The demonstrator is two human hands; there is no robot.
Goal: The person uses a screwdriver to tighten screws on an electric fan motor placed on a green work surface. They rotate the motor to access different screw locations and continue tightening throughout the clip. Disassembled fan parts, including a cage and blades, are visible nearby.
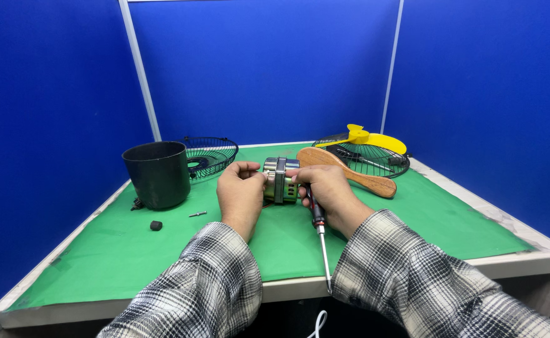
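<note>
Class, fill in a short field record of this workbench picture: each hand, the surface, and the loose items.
left hand: grips the small motor
right hand: on the motor, holding a screwdriver with tip pointing toward the person
surface: green mat
left side: black housing, wire grille, screw, black knob
right side: wooden paddle, second grille, yellow blade

Matt green mat [413,213], probably felt; shiny metal motor [280,181]; smooth varnished wooden blade [350,173]; matt black plastic housing [158,173]; glossy yellow plastic blade [375,139].
</note>
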